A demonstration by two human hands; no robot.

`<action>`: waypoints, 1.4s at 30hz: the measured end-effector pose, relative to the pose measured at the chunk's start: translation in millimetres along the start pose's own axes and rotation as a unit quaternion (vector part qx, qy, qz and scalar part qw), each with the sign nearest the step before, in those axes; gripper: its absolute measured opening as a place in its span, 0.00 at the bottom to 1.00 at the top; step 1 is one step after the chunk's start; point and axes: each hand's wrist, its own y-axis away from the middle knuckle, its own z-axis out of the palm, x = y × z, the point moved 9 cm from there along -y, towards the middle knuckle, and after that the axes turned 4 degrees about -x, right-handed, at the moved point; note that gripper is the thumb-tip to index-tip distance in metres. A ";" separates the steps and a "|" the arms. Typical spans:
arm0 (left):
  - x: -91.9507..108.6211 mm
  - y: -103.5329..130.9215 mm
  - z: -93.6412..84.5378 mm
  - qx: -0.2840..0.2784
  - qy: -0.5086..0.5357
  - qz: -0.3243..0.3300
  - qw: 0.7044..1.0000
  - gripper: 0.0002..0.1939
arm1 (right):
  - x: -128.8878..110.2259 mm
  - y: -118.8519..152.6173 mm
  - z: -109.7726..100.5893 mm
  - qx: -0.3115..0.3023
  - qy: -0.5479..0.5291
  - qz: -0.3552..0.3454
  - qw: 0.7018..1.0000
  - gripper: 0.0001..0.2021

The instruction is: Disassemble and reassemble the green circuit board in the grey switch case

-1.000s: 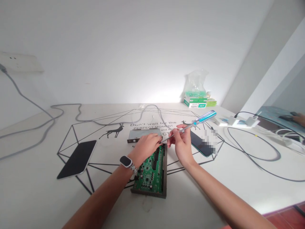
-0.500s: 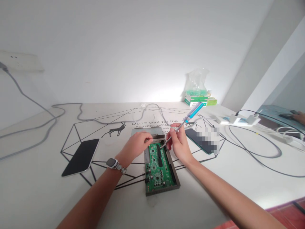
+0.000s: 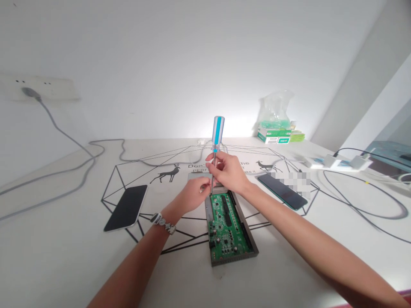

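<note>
And here's the right hand, clamped round the screwdriver, which stands nearly upright, lower end at the far-left corner of the green circuit board! That board sits in an open housing on the worktop. The left hand curls close beside the screwdriver; whether it's gripping, one can't tell.

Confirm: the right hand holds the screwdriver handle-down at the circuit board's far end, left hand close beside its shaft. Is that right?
No: the head view shows the screwdriver handle-up. The right hand does hold it at the far end of the circuit board, with the left hand close beside its shaft.
</note>
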 end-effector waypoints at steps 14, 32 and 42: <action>-13.1 6.1 6.3 0.023 0.100 0.010 0.995 0.13 | 21.4 7.0 8.0 -0.081 0.060 0.001 0.995 0.10; -14.5 6.5 6.6 0.025 0.065 0.003 0.998 0.14 | 23.6 6.5 8.6 -0.091 0.057 0.011 0.994 0.11; -9.8 5.5 3.6 0.027 0.046 0.013 0.998 0.12 | 12.2 7.0 -6.2 0.006 0.052 0.032 0.998 0.13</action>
